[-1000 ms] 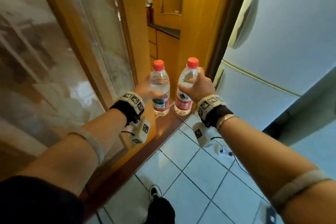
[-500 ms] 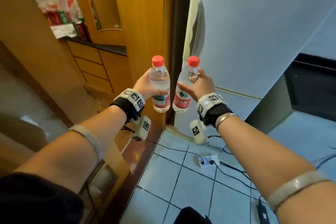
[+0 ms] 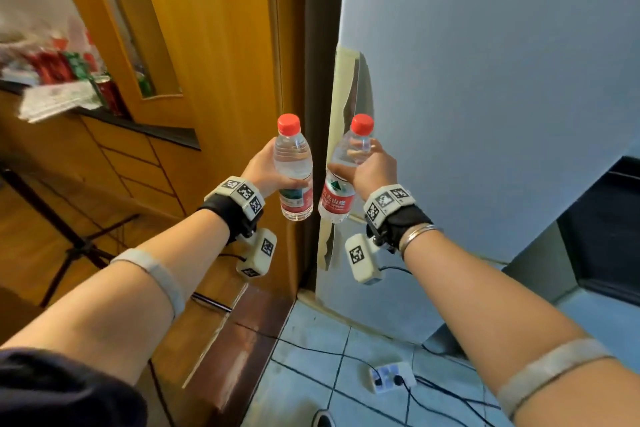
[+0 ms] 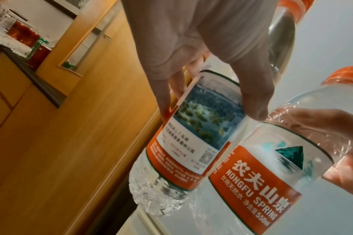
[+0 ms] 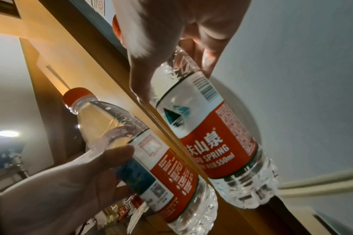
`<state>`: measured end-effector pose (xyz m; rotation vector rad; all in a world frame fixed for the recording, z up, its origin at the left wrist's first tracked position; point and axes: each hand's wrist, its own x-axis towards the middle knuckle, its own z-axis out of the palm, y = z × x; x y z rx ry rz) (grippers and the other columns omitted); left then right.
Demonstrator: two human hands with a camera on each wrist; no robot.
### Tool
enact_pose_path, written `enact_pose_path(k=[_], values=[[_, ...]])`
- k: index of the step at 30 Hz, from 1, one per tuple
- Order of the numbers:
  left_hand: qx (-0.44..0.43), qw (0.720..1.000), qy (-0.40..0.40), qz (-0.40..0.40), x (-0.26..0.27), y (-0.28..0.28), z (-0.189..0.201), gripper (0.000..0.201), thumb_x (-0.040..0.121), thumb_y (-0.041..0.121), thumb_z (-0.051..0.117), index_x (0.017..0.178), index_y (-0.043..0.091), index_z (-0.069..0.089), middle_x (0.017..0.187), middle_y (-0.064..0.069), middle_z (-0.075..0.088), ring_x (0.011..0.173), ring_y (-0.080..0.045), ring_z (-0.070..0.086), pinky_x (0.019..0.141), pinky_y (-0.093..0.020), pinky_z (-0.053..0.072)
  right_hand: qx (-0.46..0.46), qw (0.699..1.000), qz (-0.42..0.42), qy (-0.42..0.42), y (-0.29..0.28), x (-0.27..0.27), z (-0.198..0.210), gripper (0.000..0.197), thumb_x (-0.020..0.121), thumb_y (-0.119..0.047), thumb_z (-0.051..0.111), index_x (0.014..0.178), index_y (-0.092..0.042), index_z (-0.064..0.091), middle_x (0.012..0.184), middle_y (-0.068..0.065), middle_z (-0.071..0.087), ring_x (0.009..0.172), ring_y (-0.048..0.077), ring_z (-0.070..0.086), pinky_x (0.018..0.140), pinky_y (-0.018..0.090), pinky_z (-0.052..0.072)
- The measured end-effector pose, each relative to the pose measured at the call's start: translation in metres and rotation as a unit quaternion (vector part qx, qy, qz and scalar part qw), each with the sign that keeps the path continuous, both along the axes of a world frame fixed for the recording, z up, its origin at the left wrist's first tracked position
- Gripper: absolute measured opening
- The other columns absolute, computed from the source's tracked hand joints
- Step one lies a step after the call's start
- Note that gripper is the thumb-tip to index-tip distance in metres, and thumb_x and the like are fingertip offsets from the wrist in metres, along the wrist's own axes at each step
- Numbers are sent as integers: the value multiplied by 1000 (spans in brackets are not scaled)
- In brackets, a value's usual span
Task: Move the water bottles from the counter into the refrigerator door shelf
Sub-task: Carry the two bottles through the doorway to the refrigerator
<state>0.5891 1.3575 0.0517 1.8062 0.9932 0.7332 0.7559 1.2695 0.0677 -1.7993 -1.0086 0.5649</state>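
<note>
Two clear water bottles with red caps and red labels are held up side by side in front of me. My left hand [image 3: 268, 172] grips the left bottle [image 3: 293, 170] around its middle; the left wrist view shows fingers and thumb wrapped over its label [image 4: 193, 135]. My right hand [image 3: 367, 170] grips the right bottle [image 3: 341, 184] near its shoulder, tilted slightly left, seen up close in the right wrist view [image 5: 209, 135]. The pale refrigerator [image 3: 485, 97] stands right behind the right bottle, its door shut, with the handle recess [image 3: 349, 87] at its left edge.
A wooden door panel [image 3: 221, 62] stands left of the fridge. Further left is a dark counter [image 3: 152, 128] with cans and packets over wooden drawers. A power strip [image 3: 391, 376] and cables lie on the tiled floor below. A tripod leg [image 3: 69, 239] stands at left.
The view has swung right and closer to the fridge, which now fills the right half. Both hands still hold their bottles raised side by side.
</note>
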Motion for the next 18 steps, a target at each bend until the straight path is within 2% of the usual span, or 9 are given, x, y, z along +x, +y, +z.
enact_pose_path(k=[2,4,7,10,14,18], values=[[0,1000,-7,3,11,19,1,72,59,19,85,120,24,46,115,1,63,111,-19,60,99,-50,47,0,1000,-1,12,20,11,5,42,70,-26,80,100,-25,51,107,0,66,103,25,63,96,47,49],[-3,1000,-8,8,20,36,2,73,59,18,85,121,24,46,116,0,63,111,-18,59,99,-49,47,9,1000,-4,18,39,18,8,44,70,-24,80,104,-24,52,109,0,64,106,25,62,97,47,48],[-9,1000,-7,10,29,58,2,75,58,19,85,122,23,46,116,0,63,111,-18,60,98,-49,48,38,999,-6,-28,66,23,12,68,67,-26,82,124,-18,45,130,6,52,119,26,54,101,44,45],[-18,1000,-4,6,33,77,1,76,57,19,85,122,23,46,116,-1,63,111,-19,60,98,-49,48,31,998,-11,-55,91,25,15,68,71,-27,79,126,-11,43,142,10,42,128,28,45,106,47,40],[-28,1000,-2,5,33,93,3,68,58,16,84,116,24,49,113,-2,64,109,-21,61,97,-50,48,21,995,-33,-89,115,19,20,61,68,-41,78,114,-16,48,119,8,57,107,27,59,90,45,53],[-32,999,1,7,29,101,3,68,60,14,83,118,22,48,114,-2,63,111,-22,60,98,-51,47,30,995,-67,-69,129,19,25,63,70,-39,77,119,-13,47,123,9,48,113,26,53,96,38,49]])
